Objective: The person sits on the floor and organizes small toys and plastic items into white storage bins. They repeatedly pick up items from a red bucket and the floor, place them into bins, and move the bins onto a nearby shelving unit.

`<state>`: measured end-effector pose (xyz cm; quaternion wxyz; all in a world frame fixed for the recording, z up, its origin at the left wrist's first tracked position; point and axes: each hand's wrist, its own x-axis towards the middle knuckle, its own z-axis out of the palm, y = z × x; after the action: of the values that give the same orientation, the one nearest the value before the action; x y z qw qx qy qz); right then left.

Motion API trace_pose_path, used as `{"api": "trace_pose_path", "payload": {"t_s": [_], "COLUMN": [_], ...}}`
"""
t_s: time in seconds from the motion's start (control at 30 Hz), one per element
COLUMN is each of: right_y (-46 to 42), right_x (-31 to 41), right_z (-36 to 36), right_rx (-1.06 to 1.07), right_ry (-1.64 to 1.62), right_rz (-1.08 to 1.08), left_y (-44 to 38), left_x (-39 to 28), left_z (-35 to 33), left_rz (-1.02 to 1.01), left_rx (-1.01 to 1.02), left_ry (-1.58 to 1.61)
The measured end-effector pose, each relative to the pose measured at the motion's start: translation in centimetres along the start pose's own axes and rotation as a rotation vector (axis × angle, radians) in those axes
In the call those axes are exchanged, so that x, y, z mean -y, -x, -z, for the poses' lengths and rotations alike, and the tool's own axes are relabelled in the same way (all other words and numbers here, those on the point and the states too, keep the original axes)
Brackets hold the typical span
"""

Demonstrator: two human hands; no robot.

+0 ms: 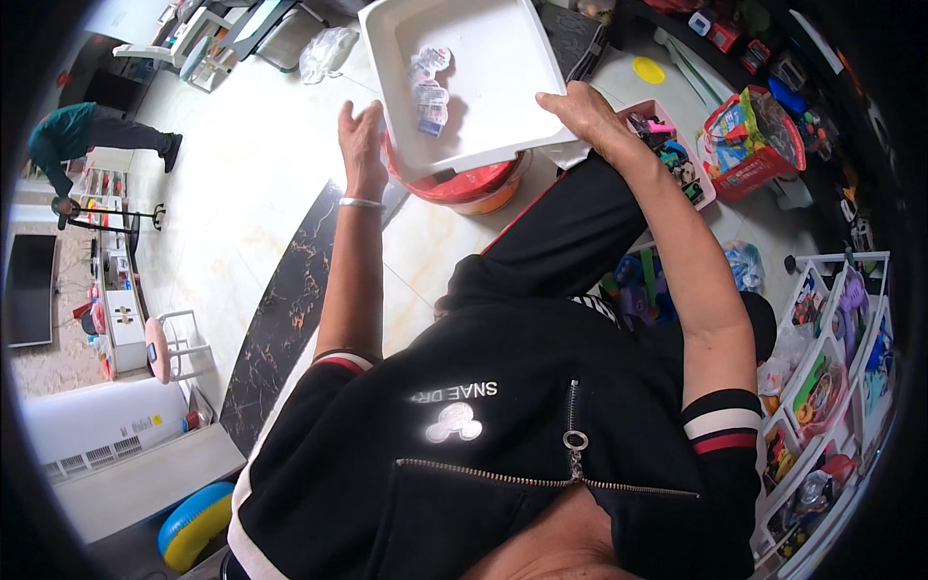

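Observation:
A white plastic tray (500,80) with two printed stickers or wrappers (431,94) on its inside is tilted up in front of me. My right hand (591,116) grips its near right corner, thumb on the rim. At the tray's left side, my left hand (361,141) is upright with thumb and fingers against or very near the edge; contact is hard to tell. Below the tray stands a red basin (471,185) on the floor. To the right of my right hand is a pink bin (705,185) of small toys.
A red printed bag (754,174) and a toy rack (834,377) stand on the right. A yellow disc (649,70) and a white plastic bag (328,54) lie on the floor. At the far left, another person (69,138) bends over a scooter-like frame (109,212). A pink stool (158,350) stands at left.

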<state>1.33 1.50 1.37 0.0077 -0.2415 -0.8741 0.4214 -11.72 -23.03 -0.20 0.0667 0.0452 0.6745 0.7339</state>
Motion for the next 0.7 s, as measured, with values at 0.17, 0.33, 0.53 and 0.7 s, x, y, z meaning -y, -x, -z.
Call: {"api": "trace_pose_path", "payload": {"t_s": [0.17, 0.33, 0.53, 0.7], "right_y": [0.1, -0.3, 0.5, -0.8], "right_x": [0.2, -1.0, -0.6, -1.9], "right_z": [0.0, -0.5, 0.3, 1.5], "right_rx": [-0.071, -0.110, -0.208, -0.589], "right_ry": [0.000, -0.057, -0.139, -0.664], "right_rz": [0.093, 0.132, 0.184, 0.180], "left_y": [0.8, 2.0, 1.9, 0.3], "left_x": [1.4, 0.0, 0.6, 2.0], "left_z": [0.0, -1.0, -1.9, -4.2], "left_rz": [0.196, 0.146, 0.122, 0.091], "left_rx": [0.434, 0.528, 0.493, 0.426], "left_ry": [0.195, 0.251, 0.301, 0.196]}}
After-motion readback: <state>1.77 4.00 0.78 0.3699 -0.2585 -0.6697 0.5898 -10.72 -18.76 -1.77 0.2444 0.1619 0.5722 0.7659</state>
